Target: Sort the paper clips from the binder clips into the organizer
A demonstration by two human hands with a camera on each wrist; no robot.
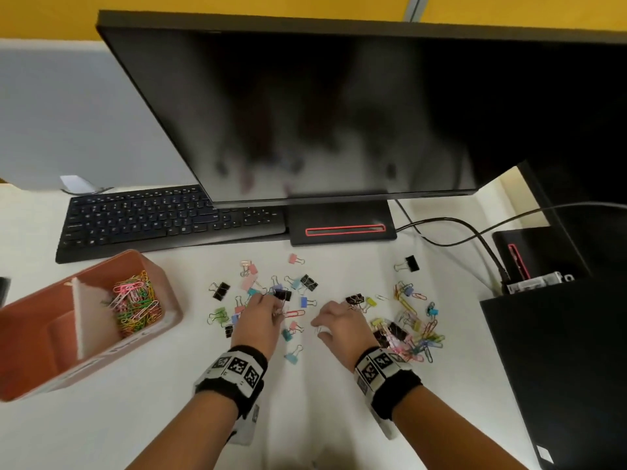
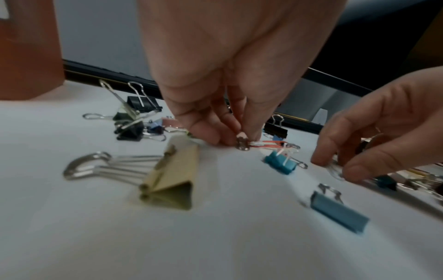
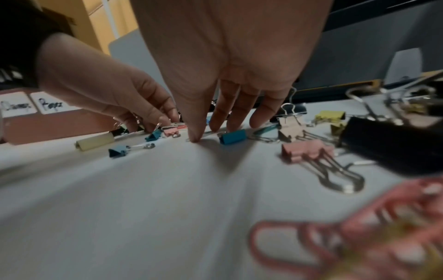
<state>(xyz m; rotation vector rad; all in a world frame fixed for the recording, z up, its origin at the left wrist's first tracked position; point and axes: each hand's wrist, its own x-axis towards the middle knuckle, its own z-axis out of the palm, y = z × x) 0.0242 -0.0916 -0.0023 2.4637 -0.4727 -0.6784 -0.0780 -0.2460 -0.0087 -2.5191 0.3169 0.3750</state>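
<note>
Coloured and black binder clips (image 1: pixel 221 290) and paper clips (image 1: pixel 419 329) lie mixed on the white desk. My left hand (image 1: pixel 259 317) pinches the end of a small paper clip (image 2: pixel 242 145) against the desk, right beside a red paper clip (image 1: pixel 293 313). My right hand (image 1: pixel 341 322) has thumb (image 3: pixel 195 137) and forefinger closed on a clear paper clip (image 2: pixel 334 170) lying flat. At the left stands the terracotta organizer (image 1: pixel 101 359); its right compartment holds many paper clips (image 1: pixel 135 301), and I see nothing in the left one.
A black keyboard (image 1: pixel 163 218) and the monitor's stand (image 1: pixel 342 228) border the far side, with the monitor (image 1: pixel 322 113) overhanging. Cables (image 1: pixel 458 228) run to black boxes (image 1: pixel 559 368) on the right. A yellow binder clip (image 2: pixel 172 174) and blue ones (image 2: pixel 338 212) lie near my left wrist.
</note>
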